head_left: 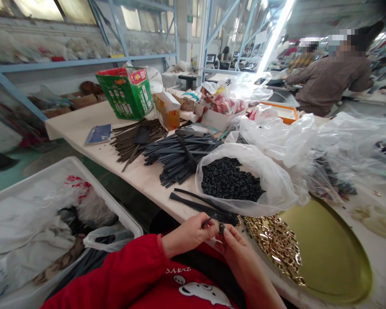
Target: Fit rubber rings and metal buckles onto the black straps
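Note:
My left hand (197, 234) is closed in a pinch on a thin dark strap (206, 222), whose short end pokes out by the thumb. Against it, my right hand (236, 245) pinches a small dark piece (221, 228) that looks like a loop; its exact kind is too small to make out. Both hands meet over the table's front edge. Just beyond them lie several loose black straps (196, 202). A clear plastic bag (276, 184) full of small black loops (230, 179) stands open behind. To the right, gold metal buckles (276, 244) are heaped on a gold tray (334, 253).
Bundles of dark blue straps (180, 154) and brown straps (128, 139) lie farther back, near a blue booklet (98, 134), a green carton (125, 94) and plastic bags (276, 133). A white bin (128, 223) stands at lower left. Another person (331, 77) sits at back right.

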Demonstrator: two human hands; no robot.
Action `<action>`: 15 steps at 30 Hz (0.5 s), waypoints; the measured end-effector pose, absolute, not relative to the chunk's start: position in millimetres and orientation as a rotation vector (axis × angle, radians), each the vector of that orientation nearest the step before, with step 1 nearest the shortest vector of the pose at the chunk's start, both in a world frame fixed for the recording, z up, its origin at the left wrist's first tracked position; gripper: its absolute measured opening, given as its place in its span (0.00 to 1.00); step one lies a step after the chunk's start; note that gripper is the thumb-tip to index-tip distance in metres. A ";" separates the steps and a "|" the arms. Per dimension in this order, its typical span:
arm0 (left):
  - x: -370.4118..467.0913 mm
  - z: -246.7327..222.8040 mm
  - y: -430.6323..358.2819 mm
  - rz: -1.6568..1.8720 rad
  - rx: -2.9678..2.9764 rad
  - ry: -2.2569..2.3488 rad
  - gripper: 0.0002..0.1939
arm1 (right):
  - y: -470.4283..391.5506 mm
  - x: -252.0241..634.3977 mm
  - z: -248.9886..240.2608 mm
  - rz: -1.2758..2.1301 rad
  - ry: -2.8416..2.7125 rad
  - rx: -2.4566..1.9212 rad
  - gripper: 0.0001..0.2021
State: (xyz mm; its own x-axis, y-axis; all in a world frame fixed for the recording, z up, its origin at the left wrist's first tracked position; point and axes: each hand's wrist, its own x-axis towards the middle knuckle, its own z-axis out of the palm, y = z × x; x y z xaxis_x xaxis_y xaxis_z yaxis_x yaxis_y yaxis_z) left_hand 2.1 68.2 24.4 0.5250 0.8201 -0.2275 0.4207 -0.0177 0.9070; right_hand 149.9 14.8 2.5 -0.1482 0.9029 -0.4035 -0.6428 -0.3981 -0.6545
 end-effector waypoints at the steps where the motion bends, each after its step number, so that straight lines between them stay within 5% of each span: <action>1: 1.5 24.1 66.7 0.427 1.681 1.111 0.13 | 14.1 152.6 4.0 1.731 -0.390 -0.961 0.07; 8: 8.0 23.4 53.9 0.299 2.097 1.375 0.16 | 8.1 154.8 3.9 1.561 -0.674 -1.066 0.08; 15: -10.9 46.7 57.3 0.206 1.781 1.117 0.11 | 11.4 164.3 -15.9 1.342 -0.799 -1.164 0.09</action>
State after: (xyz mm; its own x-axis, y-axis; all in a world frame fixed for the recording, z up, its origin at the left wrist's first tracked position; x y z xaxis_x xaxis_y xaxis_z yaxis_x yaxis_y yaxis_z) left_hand -10.9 57.3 46.7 0.5620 0.7592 -0.3282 0.5920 -0.0921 0.8006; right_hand 164.3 11.4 -15.9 0.1204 0.9759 -0.1818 -0.3051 -0.1379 -0.9423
